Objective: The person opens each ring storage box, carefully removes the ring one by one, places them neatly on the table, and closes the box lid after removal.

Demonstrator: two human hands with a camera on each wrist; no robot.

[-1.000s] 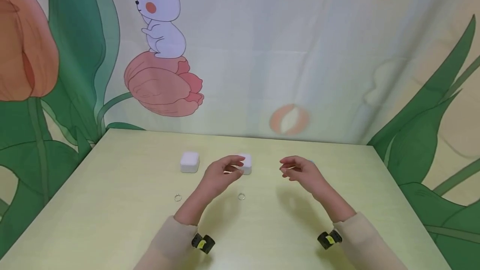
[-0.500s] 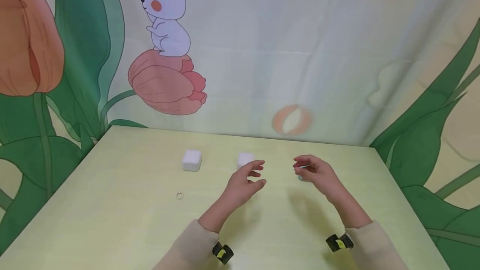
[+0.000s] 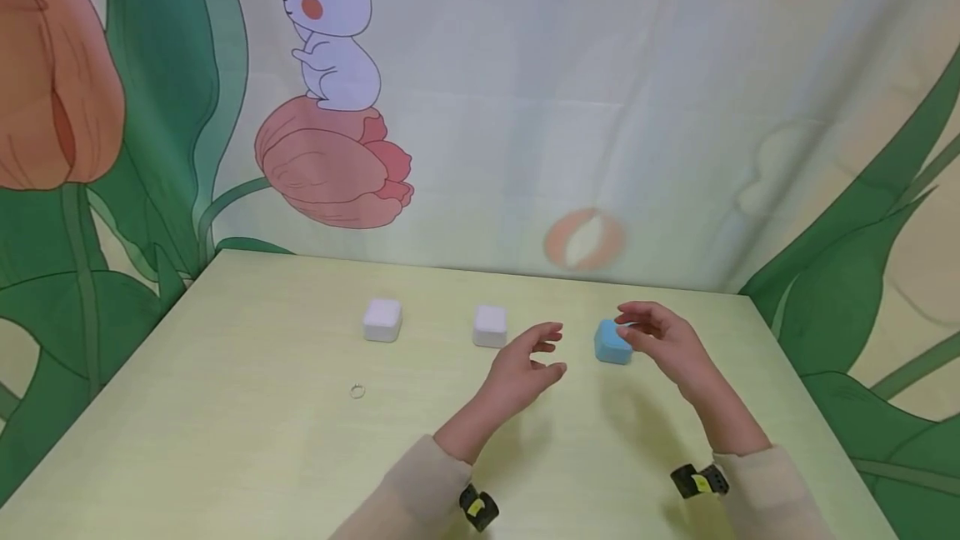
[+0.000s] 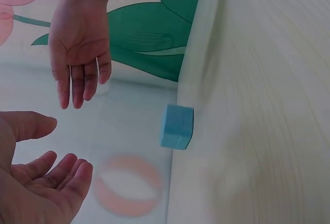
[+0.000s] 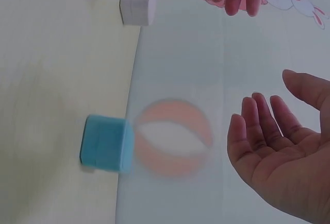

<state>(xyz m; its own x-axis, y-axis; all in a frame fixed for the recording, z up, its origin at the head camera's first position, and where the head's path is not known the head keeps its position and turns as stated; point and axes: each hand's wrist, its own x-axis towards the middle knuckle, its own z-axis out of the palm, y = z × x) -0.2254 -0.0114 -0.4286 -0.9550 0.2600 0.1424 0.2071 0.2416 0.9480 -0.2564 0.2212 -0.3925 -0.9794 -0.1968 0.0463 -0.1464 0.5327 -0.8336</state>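
My left hand [image 3: 520,367] hovers over the table with fingers loosely curved and thumb apart, holding nothing. To its right, a small blue box [image 3: 611,343] with rounded edges stands on the table. My right hand [image 3: 666,345] is raised near that box, its fingertips overlapping the box's right edge in the head view. In the right wrist view the blue box [image 5: 103,142] stands clear of my relaxed fingers. Two small white boxes, a middle one [image 3: 490,326] and a left one [image 3: 382,320], stand in the same row. A thin ring [image 3: 357,391] lies in front of the left box.
The pale yellow table [image 3: 225,432] ends at the back against a hanging cloth [image 3: 480,123] printed with a rabbit and tulips. Each wrist wears a black strap with a small device, the left strap [image 3: 478,508] and the right strap [image 3: 699,482].
Both hands have moved right. The blue box, mostly hidden behind the right hand before, now shows. A second ring, seen earlier before the middle box, is no longer visible; the left arm covers that area.
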